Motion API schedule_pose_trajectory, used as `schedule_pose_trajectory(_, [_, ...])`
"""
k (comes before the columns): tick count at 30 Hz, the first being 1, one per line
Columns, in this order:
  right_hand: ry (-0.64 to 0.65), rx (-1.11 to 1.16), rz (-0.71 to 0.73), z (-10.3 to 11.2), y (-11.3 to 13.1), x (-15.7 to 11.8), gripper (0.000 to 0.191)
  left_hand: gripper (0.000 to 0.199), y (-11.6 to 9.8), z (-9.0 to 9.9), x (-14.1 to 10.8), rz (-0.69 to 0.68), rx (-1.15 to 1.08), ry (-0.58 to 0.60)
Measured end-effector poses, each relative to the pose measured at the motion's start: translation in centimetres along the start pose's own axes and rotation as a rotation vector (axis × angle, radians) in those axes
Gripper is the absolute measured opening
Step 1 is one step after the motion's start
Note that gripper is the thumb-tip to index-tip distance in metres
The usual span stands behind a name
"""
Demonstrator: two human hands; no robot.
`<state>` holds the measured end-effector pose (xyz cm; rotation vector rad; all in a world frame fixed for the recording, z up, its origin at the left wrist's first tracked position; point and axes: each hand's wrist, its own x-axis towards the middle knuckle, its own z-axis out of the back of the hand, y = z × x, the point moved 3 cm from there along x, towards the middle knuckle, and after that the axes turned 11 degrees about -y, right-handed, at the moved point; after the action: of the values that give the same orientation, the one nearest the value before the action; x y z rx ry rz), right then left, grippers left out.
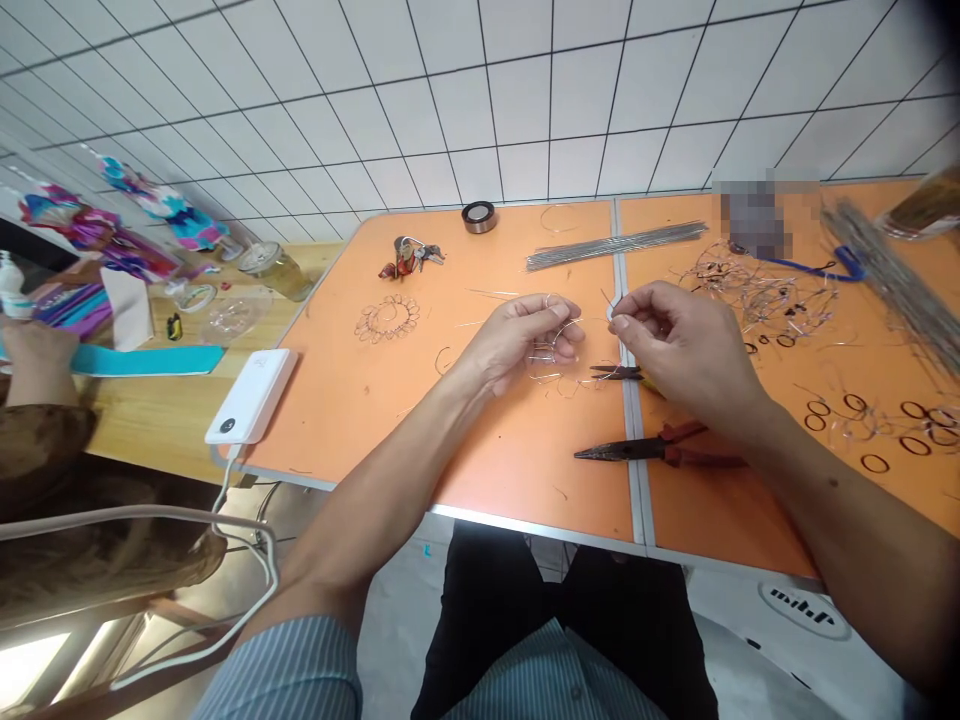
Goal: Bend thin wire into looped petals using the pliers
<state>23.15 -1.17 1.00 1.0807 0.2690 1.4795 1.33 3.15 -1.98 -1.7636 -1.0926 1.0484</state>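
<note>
Thumb against fingers, my left hand [529,335] grips a thin wire piece bent into loops [562,378], which hangs below the fingers over the orange table [480,450]. To its right, my right hand [675,345] pinches a fine wire end near the same piece. Whether that end belongs to the looped piece is too fine to tell. Needle-nose pliers [622,450] with red handles lie below my right hand. A second pair of pliers [616,372] shows only its dark jaws; the hand covers the rest. A finished-looking ring of wire loops [386,318] lies at the left.
Straight wires [615,245] lie in a bundle at the back, beside a tape roll [478,216] and keys [412,257]. Tangled wire [765,290] and dark rings [855,403] spread right. A white power bank [251,395] sits on the left edge. Another person's hand [37,350] rests far left.
</note>
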Motion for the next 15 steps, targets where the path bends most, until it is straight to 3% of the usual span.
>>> schedule_pose_trajectory(9, [-0.036, 0.043, -0.011, -0.31, -0.15, 0.00, 0.005, 0.041, -0.42, -1.04, -0.23, 0.020, 0.004, -0.040])
schedule_pose_trajectory(15, [-0.097, 0.056, 0.020, -0.24, -0.78, 0.22, 0.006, 0.036, -0.09, -0.78, 0.24, -0.025, -0.023, -0.041])
